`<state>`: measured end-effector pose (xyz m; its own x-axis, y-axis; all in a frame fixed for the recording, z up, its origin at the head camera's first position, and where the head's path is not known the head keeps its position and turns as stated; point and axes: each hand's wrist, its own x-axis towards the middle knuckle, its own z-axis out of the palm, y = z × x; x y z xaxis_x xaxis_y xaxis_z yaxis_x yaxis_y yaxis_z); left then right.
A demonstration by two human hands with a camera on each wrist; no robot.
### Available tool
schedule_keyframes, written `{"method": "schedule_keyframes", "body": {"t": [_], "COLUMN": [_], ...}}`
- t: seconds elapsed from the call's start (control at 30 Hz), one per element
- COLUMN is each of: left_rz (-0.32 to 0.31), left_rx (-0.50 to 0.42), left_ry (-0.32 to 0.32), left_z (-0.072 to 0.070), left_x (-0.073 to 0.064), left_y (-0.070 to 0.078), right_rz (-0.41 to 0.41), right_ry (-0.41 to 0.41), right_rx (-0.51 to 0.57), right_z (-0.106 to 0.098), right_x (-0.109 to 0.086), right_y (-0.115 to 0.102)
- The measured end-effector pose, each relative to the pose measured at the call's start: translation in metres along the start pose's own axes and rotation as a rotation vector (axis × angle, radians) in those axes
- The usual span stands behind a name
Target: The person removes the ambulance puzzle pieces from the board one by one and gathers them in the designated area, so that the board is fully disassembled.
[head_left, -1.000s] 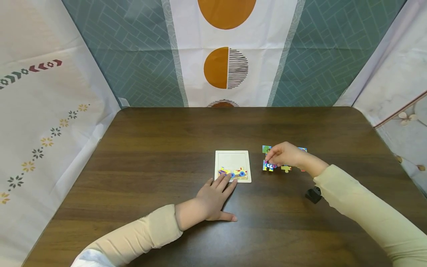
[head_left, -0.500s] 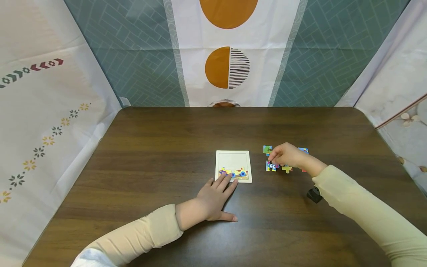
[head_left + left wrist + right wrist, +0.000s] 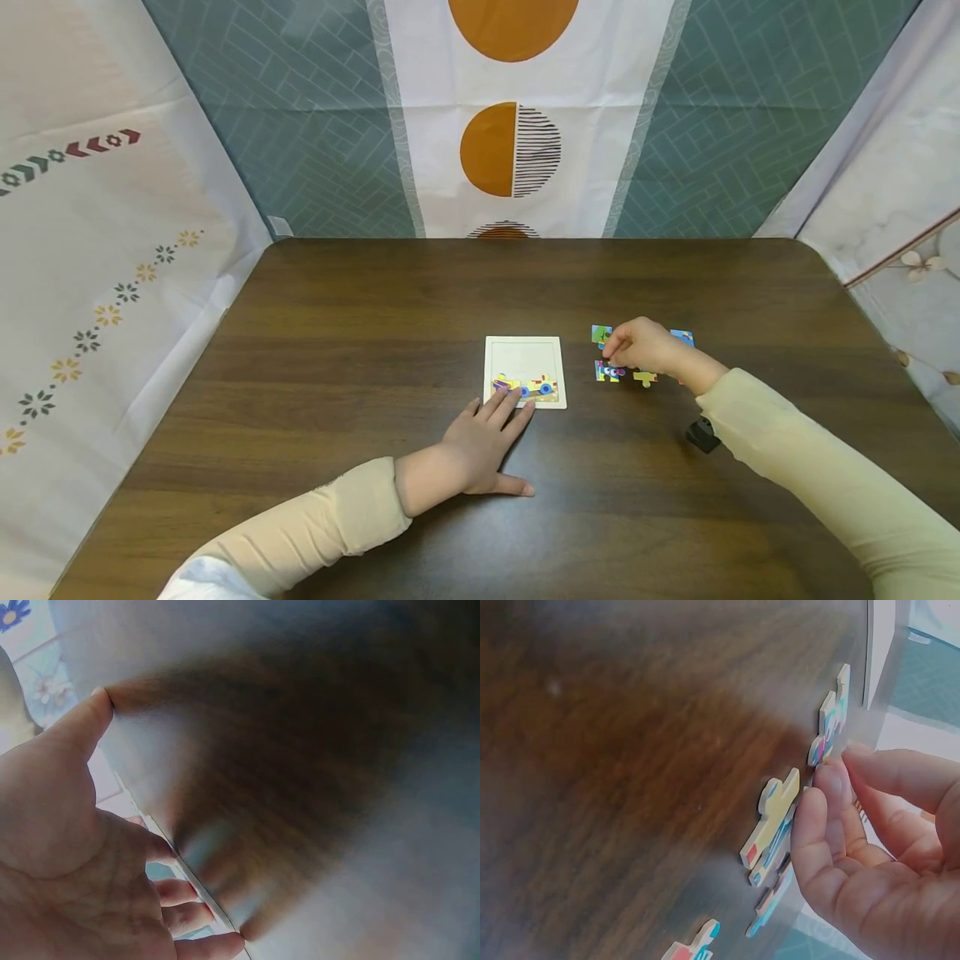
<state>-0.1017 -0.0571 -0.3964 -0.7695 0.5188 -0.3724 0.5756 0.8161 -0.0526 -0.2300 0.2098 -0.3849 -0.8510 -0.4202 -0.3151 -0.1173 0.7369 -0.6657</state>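
Note:
My left hand [image 3: 480, 446] lies with fingers spread, its fingertips on the near edge of a white-framed puzzle board [image 3: 525, 354]. A strip of fitted pieces showing a yellow vehicle [image 3: 546, 390] fills the board's lower part. To the right, my right hand [image 3: 645, 346] has its fingers curled, thumb and fingertips pinching at the edge of a purple-and-blue puzzle piece with cartoon eyes [image 3: 606, 372]. In the right wrist view this eyed piece [image 3: 829, 724] lies at the fingertips, on or close to the table. The hand covers part of the piece group.
Loose pieces lie around my right hand: a green tree piece [image 3: 601, 333] behind, a yellow piece [image 3: 645, 379] in front, a blue one [image 3: 683, 337] to the right. A small black device [image 3: 702, 435] sits below the right wrist. Patterned cloths hang behind the brown table [image 3: 360, 333].
The eyed piece has shifted slightly right and then slightly back left under my right fingertips. The left hand and the board stay where they were.

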Motion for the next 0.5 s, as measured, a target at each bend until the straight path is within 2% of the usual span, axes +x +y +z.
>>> {"method": "schedule_keyframes", "body": {"t": [0.23, 0.5], "left_rz": [0.002, -0.003], "left_rx": [-0.008, -0.005], "left_ry": [-0.01, -0.016], "left_z": [0.0, 0.0], "left_x": [0.001, 0.001], "left_y": [0.0, 0.0], "right_rz": [-0.006, -0.099], "right_ry": [0.007, -0.008], "right_rx": [-0.006, -0.026], "right_z": [0.0, 0.005], "right_x": [-0.002, -0.001], "right_y": [-0.006, -0.014]}}
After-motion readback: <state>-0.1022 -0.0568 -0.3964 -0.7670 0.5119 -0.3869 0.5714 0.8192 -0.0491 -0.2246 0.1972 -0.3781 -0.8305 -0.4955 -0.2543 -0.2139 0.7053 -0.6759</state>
